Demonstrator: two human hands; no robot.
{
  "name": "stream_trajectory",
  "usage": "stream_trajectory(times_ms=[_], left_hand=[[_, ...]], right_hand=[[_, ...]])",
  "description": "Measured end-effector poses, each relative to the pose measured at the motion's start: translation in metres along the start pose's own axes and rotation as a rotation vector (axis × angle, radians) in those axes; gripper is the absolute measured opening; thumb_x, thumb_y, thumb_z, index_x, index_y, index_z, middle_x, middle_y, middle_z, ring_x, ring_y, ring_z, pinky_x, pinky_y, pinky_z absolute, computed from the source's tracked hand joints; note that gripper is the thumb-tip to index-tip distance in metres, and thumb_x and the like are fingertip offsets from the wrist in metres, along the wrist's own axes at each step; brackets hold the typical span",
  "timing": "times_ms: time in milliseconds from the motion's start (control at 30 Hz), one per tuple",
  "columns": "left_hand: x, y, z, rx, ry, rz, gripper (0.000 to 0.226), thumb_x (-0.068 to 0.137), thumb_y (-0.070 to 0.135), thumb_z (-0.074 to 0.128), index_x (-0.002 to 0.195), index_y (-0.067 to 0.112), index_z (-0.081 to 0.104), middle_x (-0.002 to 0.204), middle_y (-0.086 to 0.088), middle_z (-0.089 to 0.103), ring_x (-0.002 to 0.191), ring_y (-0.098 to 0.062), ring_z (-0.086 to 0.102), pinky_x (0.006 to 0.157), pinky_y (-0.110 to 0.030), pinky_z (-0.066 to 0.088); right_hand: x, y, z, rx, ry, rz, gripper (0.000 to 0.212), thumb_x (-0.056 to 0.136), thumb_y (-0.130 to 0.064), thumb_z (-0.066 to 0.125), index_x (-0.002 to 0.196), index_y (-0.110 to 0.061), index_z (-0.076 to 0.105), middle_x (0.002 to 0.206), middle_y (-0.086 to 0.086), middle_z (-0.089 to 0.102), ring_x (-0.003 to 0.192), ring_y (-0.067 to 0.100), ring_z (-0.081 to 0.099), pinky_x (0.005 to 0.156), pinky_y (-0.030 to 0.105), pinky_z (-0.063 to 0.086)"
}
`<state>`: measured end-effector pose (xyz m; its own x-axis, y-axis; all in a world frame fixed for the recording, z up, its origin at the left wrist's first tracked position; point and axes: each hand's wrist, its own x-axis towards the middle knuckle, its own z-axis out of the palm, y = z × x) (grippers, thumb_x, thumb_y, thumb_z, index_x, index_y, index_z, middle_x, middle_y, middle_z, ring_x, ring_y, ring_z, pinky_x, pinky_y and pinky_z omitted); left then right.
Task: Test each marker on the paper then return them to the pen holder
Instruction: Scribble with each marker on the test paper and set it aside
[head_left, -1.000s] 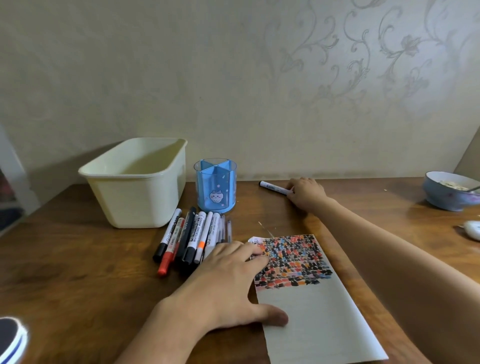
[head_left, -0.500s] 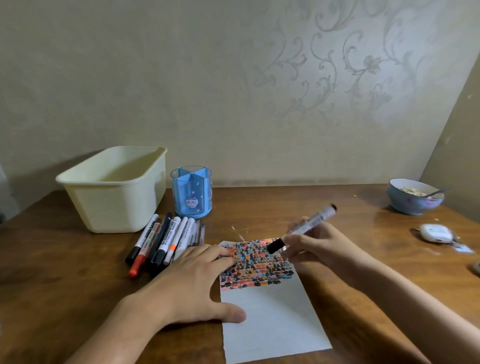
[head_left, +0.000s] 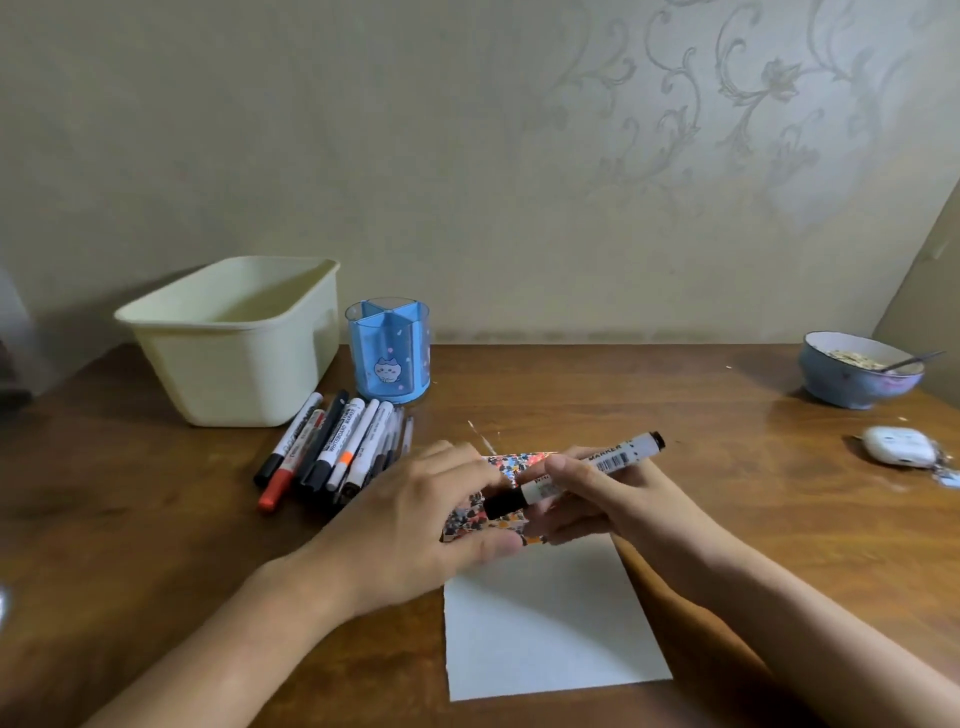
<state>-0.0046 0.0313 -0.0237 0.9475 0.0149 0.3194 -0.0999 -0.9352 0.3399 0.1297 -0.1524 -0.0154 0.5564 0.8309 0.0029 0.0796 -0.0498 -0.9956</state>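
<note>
My right hand (head_left: 608, 493) grips a white marker (head_left: 618, 457) with a black cap, held slantwise above the paper (head_left: 545, 623). The capped end points down-left toward my left hand (head_left: 415, 525), whose fingertips reach up to the cap; I cannot tell whether they pinch it. The paper's far part is covered in coloured marks, mostly hidden by both hands. Several markers (head_left: 332, 452) lie in a bunch left of the paper. The blue pen holder (head_left: 388, 358) stands behind them with no markers in it.
A cream plastic bin (head_left: 234, 338) stands at the back left on the wooden table (head_left: 727, 467). A blue bowl (head_left: 857, 379) with a spoon sits at the far right, a white earbud case (head_left: 898, 444) in front of it. The wall is close behind.
My right hand picked up the marker from the back of the table and brought it over the paper. My left hand lifted off the paper's edge toward the marker's cap.
</note>
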Motion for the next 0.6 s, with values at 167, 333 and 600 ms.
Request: stream_trajectory(times_ms=[167,333,600], left_hand=[[-0.0009,0.0101,0.0054,-0.054,0.151,0.048,0.020,0.094,0.044,0.057,0.105,0.029,0.061,0.088,0.016,0.058,0.085,-0.005,0.053,0.072,-0.020,0.041],[-0.0009,0.0092,0.0084,-0.005,0.108,0.091,0.016,0.100,0.040,0.047,0.104,0.028,0.055,0.090,0.016,0.056,0.085,-0.004,0.050,0.074,-0.017,0.038],[0.0023,0.0072,0.0027,-0.134,0.020,0.101,0.015,0.100,0.032,0.052,0.087,0.032,0.046,0.076,0.023,0.046,0.078,0.001,0.050,0.064,-0.011,0.036]], right_hand=[[-0.0037,-0.0045,0.0055,0.103,-0.040,-0.008,0.030,0.079,-0.046,0.070,0.085,-0.018,0.076,0.095,0.022,0.076,0.090,0.035,0.075,0.076,0.034,0.059],[-0.0016,-0.0013,0.0031,0.079,-0.072,0.002,0.032,0.090,-0.037,0.060,0.093,-0.010,0.076,0.098,0.024,0.075,0.095,0.039,0.073,0.078,0.033,0.059],[-0.0005,-0.0058,-0.0032,0.065,-0.217,0.003,0.035,0.096,-0.027,0.051,0.108,0.000,0.071,0.105,0.025,0.073,0.101,0.040,0.072,0.088,0.039,0.059]])
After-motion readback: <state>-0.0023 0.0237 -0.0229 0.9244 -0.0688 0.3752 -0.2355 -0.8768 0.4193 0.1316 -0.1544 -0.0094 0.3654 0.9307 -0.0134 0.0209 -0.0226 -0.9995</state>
